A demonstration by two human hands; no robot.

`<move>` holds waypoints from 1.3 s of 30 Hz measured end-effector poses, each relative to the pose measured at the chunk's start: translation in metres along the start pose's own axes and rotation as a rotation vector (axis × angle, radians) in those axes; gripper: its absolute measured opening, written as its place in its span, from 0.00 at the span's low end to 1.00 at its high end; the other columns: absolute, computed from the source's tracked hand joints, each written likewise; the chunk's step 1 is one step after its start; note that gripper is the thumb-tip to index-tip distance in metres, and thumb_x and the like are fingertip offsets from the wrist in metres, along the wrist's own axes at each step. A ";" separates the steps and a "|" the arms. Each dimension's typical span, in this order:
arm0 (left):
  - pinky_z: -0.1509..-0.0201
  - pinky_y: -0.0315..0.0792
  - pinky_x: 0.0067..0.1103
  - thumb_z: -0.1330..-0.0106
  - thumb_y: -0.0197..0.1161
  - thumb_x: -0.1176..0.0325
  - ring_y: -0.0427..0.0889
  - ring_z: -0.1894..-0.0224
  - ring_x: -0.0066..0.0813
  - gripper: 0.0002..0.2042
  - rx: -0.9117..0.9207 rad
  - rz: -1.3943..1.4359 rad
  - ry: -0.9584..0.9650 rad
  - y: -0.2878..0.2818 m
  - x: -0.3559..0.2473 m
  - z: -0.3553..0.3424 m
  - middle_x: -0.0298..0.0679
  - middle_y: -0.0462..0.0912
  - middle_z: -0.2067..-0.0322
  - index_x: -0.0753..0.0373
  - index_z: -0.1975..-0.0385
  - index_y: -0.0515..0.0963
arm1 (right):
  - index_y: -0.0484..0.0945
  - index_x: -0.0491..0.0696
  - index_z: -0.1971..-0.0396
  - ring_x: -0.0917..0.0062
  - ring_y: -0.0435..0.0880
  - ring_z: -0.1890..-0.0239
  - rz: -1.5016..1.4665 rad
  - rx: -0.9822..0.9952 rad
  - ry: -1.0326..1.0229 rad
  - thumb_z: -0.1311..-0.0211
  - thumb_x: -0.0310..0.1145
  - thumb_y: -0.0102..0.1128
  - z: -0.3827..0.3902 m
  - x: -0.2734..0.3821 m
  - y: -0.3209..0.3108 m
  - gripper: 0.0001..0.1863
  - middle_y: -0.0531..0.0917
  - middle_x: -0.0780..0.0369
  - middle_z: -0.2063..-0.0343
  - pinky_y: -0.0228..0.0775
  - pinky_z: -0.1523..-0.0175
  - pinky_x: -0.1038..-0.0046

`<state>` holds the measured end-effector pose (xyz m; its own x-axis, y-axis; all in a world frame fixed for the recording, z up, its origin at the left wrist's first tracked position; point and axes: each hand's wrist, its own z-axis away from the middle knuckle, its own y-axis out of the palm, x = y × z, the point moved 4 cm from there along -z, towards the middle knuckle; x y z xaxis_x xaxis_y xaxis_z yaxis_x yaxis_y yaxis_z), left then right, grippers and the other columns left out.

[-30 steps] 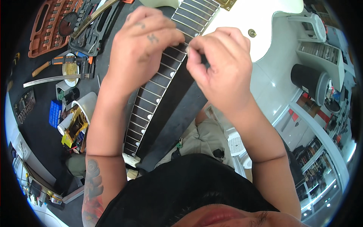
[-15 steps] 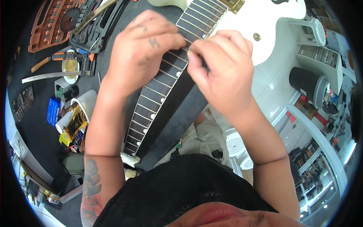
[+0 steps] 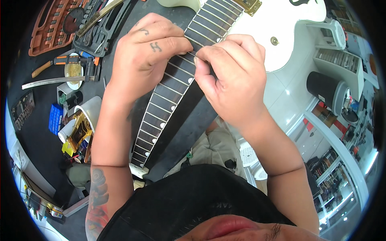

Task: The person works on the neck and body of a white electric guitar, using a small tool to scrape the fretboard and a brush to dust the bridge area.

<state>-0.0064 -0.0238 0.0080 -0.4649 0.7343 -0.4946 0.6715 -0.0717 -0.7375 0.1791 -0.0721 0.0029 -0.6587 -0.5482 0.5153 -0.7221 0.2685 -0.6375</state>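
Note:
A white electric guitar (image 3: 305, 24) lies with its dark fretboard (image 3: 164, 102), metal frets and pale inlays running diagonally toward me, no strings visible. My left hand (image 3: 144, 56) is closed over the fretboard's upper middle, fingertips at a fret; what they pinch, if anything, is too small to tell. My right hand (image 3: 233, 76) is closed just beside it, thumb and forefinger pinched at the board's right edge near the same fret, on something I cannot make out. A gold pickup (image 3: 251, 6) is at the top.
Orange socket case (image 3: 40, 28), dark tool case (image 3: 92, 40), rasp (image 3: 48, 84), blue organiser (image 3: 55, 118) and white tub of parts (image 3: 92, 108) on the dark bench (image 3: 36, 152) at left. At right, a white stool (image 3: 337, 32), black bin (image 3: 323, 88) and white-framed glass cabinet (image 3: 337, 136).
Both hands stay at the fretboard in pinched poses. My right hand has shifted slightly left in the picture; my left fingers have moved slightly. The guitar and bench appear slightly shifted in view.

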 end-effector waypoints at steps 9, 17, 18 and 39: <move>0.55 0.82 0.30 0.51 0.72 0.84 0.87 0.58 0.41 0.16 -0.009 0.006 0.011 -0.003 0.003 0.000 0.39 0.89 0.64 0.62 0.62 0.91 | 0.86 0.50 0.69 0.64 0.84 0.59 -0.021 -0.003 0.009 0.55 0.26 0.79 -0.002 -0.002 0.003 0.12 0.85 0.67 0.69 0.72 0.54 0.59; 0.54 0.82 0.31 0.50 0.73 0.84 0.87 0.58 0.41 0.15 -0.010 0.024 -0.013 -0.004 0.006 0.003 0.38 0.89 0.64 0.63 0.62 0.91 | 0.85 0.52 0.70 0.65 0.83 0.59 -0.004 0.041 0.021 0.52 0.28 0.79 -0.004 0.001 0.003 0.10 0.83 0.67 0.70 0.69 0.56 0.62; 0.54 0.82 0.31 0.50 0.73 0.84 0.87 0.58 0.41 0.15 -0.011 0.024 -0.013 -0.003 0.008 -0.003 0.38 0.89 0.64 0.63 0.62 0.91 | 0.85 0.52 0.70 0.65 0.83 0.59 -0.004 0.041 0.020 0.52 0.28 0.79 -0.007 -0.003 0.003 0.10 0.83 0.67 0.70 0.69 0.56 0.62; 0.52 0.81 0.30 0.49 0.74 0.84 0.87 0.57 0.41 0.13 -0.039 0.018 -0.002 -0.008 0.015 -0.005 0.38 0.89 0.64 0.64 0.63 0.90 | 0.84 0.53 0.73 0.68 0.83 0.60 0.017 -0.042 -0.010 0.53 0.28 0.80 -0.014 -0.005 0.012 0.10 0.81 0.69 0.72 0.67 0.55 0.61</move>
<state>-0.0163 -0.0087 0.0087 -0.4536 0.7316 -0.5090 0.7017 -0.0589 -0.7100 0.1710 -0.0552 0.0007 -0.6690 -0.5508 0.4990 -0.7193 0.3109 -0.6212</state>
